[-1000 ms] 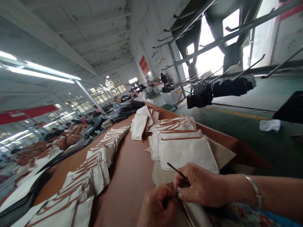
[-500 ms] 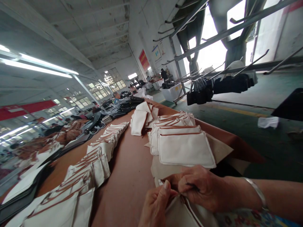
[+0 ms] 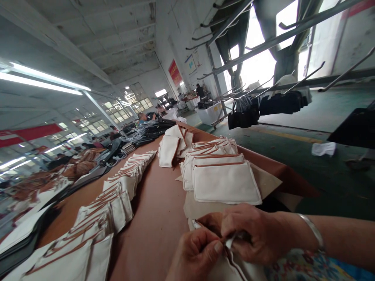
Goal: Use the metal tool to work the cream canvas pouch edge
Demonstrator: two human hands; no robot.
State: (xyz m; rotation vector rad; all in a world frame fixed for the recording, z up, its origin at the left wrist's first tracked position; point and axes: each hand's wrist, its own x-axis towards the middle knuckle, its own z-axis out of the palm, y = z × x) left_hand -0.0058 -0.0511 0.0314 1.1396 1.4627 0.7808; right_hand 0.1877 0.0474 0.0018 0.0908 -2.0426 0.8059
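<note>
At the near edge of the table, a cream pouch (image 3: 222, 267) with brown edging is held between my two hands. My left hand (image 3: 197, 249) pinches the brown edging with thumb and forefinger. Close against it, my right hand (image 3: 252, 232), with a silver bangle on the wrist, has its fingers closed at the same edge. A small pale and dark bit shows under its fingers; I cannot make out what it is. Just beyond the hands lies a stack of cream pouches (image 3: 227, 181) with brown trim, on tan sheets (image 3: 191, 207).
A long row of overlapping cream pouches (image 3: 88, 226) runs along the left of the brown tabletop (image 3: 152, 218). A smaller pile of pouches (image 3: 170, 150) lies farther back. Black bags (image 3: 243, 117) hang from a metal rack (image 3: 234, 64) at right. People sit in the background.
My left thumb has moved right and down along the pouch's edge. My right fingers have shifted, and a pale bit now shows beneath them. The view has swung slightly.
</note>
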